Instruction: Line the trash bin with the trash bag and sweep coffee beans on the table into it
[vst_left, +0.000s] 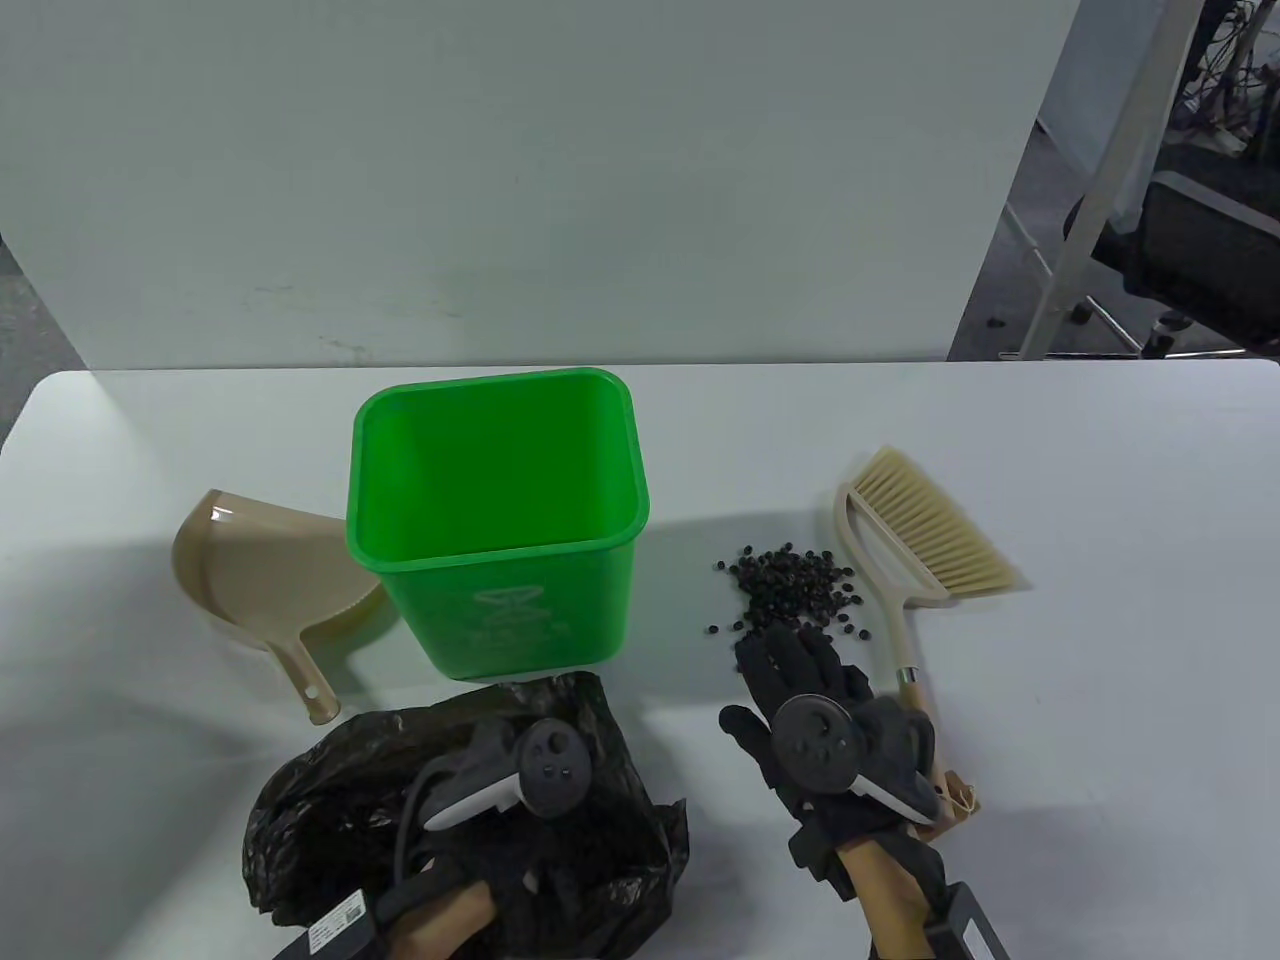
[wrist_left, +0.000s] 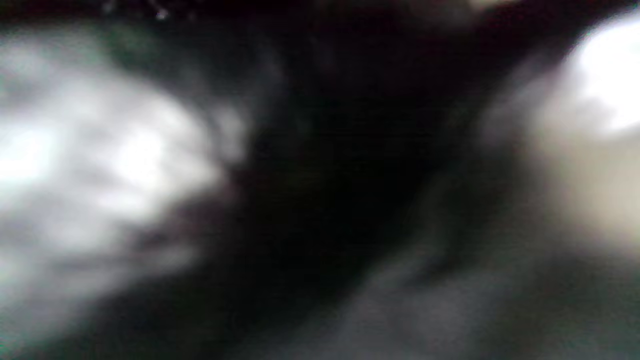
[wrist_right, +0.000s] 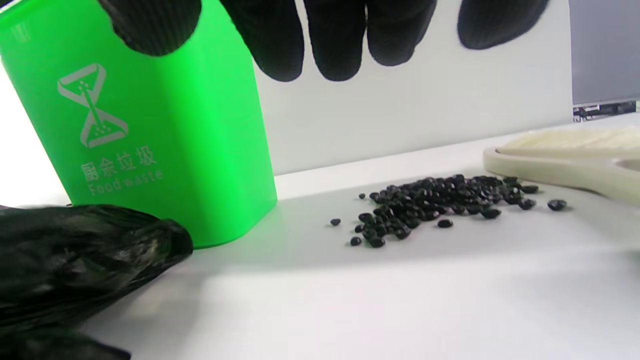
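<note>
The green trash bin (vst_left: 495, 520) (wrist_right: 165, 125) stands upright and unlined at the table's middle. Just in front of it lies the crumpled black trash bag (vst_left: 450, 800) (wrist_right: 75, 255). My left hand (vst_left: 490, 745) is sunk into the bag's folds and grips it, with the fingers mostly hidden by the plastic. The left wrist view is a dark blur. A small heap of coffee beans (vst_left: 790, 590) (wrist_right: 430, 200) lies to the right of the bin. My right hand (vst_left: 790, 660) (wrist_right: 335, 45) hovers just in front of the beans, its fingers straight and holding nothing.
A beige hand brush (vst_left: 920, 540) (wrist_right: 565, 160) lies to the right of the beans, with its handle running under my right hand. A tan dustpan (vst_left: 265, 570) lies to the left of the bin. A white panel stands behind the table.
</note>
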